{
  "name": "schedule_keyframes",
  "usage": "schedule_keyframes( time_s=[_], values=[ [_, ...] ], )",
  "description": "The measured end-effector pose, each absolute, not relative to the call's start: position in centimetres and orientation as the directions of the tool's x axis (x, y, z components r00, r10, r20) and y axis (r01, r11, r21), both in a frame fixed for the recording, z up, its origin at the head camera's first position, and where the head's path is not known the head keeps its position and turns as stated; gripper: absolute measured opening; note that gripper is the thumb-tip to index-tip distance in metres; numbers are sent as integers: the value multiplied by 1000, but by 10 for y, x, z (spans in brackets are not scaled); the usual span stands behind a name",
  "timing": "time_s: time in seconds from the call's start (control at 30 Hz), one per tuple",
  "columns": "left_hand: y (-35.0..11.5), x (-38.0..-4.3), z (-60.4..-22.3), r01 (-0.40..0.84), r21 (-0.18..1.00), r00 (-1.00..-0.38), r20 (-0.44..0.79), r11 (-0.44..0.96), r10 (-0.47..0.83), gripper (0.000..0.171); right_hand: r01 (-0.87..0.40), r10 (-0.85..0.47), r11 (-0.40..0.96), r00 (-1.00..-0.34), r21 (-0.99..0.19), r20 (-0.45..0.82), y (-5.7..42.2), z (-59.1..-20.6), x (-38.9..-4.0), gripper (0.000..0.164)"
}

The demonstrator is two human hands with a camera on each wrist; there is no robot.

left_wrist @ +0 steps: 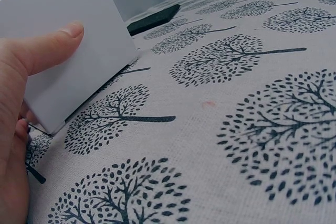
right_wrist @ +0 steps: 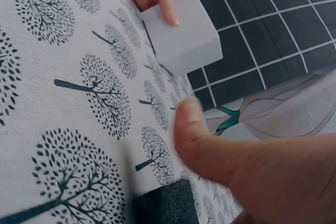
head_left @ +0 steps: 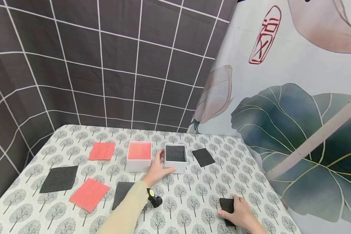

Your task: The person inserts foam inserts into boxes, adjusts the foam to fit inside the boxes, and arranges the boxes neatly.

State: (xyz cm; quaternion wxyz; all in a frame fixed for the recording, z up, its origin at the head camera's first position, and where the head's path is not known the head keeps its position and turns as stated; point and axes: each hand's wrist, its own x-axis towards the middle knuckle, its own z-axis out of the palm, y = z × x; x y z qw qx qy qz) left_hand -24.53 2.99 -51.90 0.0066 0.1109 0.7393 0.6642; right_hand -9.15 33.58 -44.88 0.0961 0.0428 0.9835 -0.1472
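Under the right hand (head_left: 242, 213), a black cloth (head_left: 227, 204) lies partly hidden.

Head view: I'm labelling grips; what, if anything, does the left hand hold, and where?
The left hand grips the white box with black inside by its left side and front face.

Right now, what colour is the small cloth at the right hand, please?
Black; the small cloth shows best in the head view.

Place was curtained corner, possibly in home: dark grey, white-gridded fabric curtain (head_left: 118, 53) hung behind; white, lotus-printed fabric backdrop (head_left: 283, 113) hung at right; off-white, tree-printed woven tablecloth (head_left: 190, 195) lay below.
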Motion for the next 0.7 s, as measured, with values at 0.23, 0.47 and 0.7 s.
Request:
schedule_keyframes(
  time_s=[0.23, 0.47, 0.7],
  values=[
    [30, -246, -519, 161, 980, -975, 141, 113, 171, 115, 179, 126, 938, -973, -296, -191, 337, -454, -83, 106],
    [31, -246, -519, 154, 979, -977, 131, 133, 168, 115, 287, 272, 943, -956, -168, -107, 329, -462, -69, 116],
    [30, -245, -518, 163, 978, -975, 140, 128, 171, 115, 327, 284, 932, -927, -155, -246, 333, -464, -75, 125]
  ],
)
